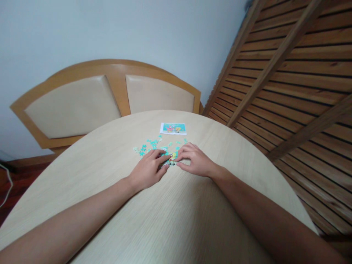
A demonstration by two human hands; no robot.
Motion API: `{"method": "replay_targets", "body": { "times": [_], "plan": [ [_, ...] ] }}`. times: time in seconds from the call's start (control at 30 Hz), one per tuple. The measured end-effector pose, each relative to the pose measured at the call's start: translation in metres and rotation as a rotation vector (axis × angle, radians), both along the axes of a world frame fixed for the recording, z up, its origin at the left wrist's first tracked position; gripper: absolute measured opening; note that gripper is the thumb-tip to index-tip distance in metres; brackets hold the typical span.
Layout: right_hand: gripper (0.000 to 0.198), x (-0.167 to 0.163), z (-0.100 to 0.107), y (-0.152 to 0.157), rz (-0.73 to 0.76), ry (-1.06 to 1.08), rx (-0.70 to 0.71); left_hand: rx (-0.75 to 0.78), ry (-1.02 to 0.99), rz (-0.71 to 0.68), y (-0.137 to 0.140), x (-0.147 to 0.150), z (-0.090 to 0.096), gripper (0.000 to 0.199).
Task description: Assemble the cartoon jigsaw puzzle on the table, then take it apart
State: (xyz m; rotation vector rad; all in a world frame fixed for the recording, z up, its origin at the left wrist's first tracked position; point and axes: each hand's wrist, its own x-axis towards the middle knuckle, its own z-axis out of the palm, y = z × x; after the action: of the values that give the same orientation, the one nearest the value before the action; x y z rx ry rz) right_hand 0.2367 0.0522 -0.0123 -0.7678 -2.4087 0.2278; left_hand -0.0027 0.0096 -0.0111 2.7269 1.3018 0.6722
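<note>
The left grip (150,167) is laid over the left part of a patch of joined puzzle pieces (173,156), with its fingers spread and pointed to the right; whether a piece is pinched beneath them cannot be told. The right grip (194,159) is curved in from the opposite side, a gap being left between thumb and forefinger, and its fingertips are brought to the patch's right edge. Whether anything small is held there cannot be made out either.

The patch is thus set directly between the two grips, on the bench (115,156), and neither hand can be called clearly nearer. Its long axis cannot be judged, since its left part is hidden by the left hand; only the yellow middle and a dark near edge are left exposed.

Most of the loose pieces (143,149) are scattered to the left and beyond, nearer to the left grip, while a few are strewn just past the right fingers. Farther off, beyond the pieces, a picture card (173,128) is laid flat, apart from both hands.
</note>
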Motion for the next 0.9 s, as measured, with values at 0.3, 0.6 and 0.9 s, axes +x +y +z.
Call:
{"method": "replay_targets", "body": {
  "times": [0.3,0.6,0.9],
  "plan": [
    [0.009,0.002,-0.002,0.007,-0.132,0.166,-0.025,-0.008,-0.016,-0.032,0.000,0.000,0.000,0.035],
    [0.019,0.013,-0.013,0.025,-0.487,0.272,-0.069,-0.036,-0.009,-0.179,-0.004,0.002,0.009,0.033],
    [0.031,0.017,-0.025,0.031,-0.506,0.183,-0.111,-0.074,0.047,-0.416,-0.011,0.004,0.018,0.033]
  ]
}}
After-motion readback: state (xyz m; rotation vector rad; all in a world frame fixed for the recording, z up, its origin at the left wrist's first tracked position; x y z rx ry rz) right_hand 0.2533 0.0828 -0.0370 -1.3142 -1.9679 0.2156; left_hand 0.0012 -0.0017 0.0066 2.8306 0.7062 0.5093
